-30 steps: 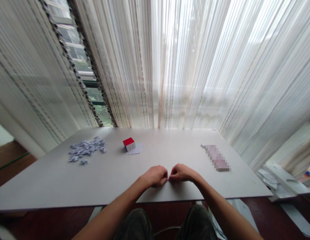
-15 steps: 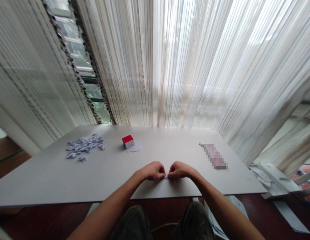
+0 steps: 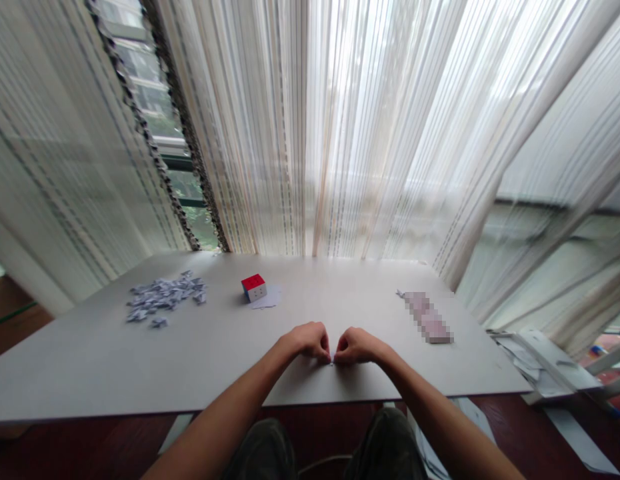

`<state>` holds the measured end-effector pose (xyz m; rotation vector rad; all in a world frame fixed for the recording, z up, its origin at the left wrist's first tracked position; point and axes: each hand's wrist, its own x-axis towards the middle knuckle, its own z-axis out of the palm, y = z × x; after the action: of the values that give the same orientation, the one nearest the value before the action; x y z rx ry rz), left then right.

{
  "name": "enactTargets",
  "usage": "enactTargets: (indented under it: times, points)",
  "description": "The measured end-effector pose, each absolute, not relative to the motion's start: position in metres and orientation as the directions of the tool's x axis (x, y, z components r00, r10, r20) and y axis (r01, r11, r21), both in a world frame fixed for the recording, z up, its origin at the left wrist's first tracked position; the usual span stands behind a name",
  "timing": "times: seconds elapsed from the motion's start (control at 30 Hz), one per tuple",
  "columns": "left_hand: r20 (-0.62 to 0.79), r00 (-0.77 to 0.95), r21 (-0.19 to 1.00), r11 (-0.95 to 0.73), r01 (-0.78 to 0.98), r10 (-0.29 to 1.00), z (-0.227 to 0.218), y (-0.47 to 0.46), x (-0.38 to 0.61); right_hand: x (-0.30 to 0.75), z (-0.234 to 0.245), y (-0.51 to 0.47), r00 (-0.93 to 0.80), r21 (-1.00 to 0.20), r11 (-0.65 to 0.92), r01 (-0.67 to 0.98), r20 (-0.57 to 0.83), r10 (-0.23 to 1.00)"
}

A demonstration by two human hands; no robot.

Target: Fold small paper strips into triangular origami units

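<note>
My left hand (image 3: 311, 340) and my right hand (image 3: 355, 345) meet near the front edge of the white table, knuckles up. Fingers of both are closed in a pinch. Between the fingertips shows a tiny bit of a small piece of paper (image 3: 332, 363), mostly hidden by the fingers. To the left lies a pile of small folded paper pieces (image 3: 165, 295), with one piece (image 3: 159, 322) a little apart in front. A puzzle cube (image 3: 254, 288), red on top and white in front, sits partly on some flat paper sheets (image 3: 271, 297).
A pinkish, pixelated flat object (image 3: 429, 319) lies on the table (image 3: 220, 360) to the right, with a small paper scrap (image 3: 400, 293) at its far end. Sheer curtains (image 3: 370, 133) hang behind. Papers and a white rack (image 3: 555, 373) stand beyond the right edge.
Both hands stay together at the paper, with only slight finger movement; less of the paper shows now. The view has shifted slightly, and the right-hand curtain hangs differently.
</note>
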<state>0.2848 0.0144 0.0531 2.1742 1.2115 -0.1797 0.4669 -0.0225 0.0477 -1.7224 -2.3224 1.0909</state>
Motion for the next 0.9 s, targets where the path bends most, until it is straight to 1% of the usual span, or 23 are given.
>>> enactTargets:
  times: [0.1,0.2,0.3,0.67,0.73,0.9]
  points:
    - [-0.416,0.554,0.44,-0.373,0.817,0.721,0.052,0.018,0.289,0.465,0.048,-0.022,-0.36,-0.556,0.111,0.824,-0.362,0.86]
    - [-0.424,0.551,0.434,-0.372,0.82,0.719,0.052,0.02,0.29,0.463,0.051,-0.021,-0.341,-0.543,0.078,0.836,-0.403,0.85]
    - [-0.428,0.558,0.437,-0.377,0.816,0.711,0.051,0.021,0.289,0.46,0.054,-0.019,-0.313,-0.495,0.065,0.867,-0.438,0.842]
    - [-0.439,0.594,0.452,-0.406,0.794,0.674,0.049,0.024,0.29,0.463,0.053,-0.014,-0.248,-0.388,0.06,0.92,-0.455,0.855]
    - [-0.441,0.593,0.45,-0.405,0.796,0.674,0.048,0.024,0.29,0.467,0.05,-0.014,-0.247,-0.393,0.055,0.918,-0.454,0.856]
    - [-0.446,0.592,0.461,-0.394,0.795,0.672,0.045,0.027,0.29,0.478,0.045,-0.015,-0.301,-0.449,0.084,0.89,-0.439,0.847]
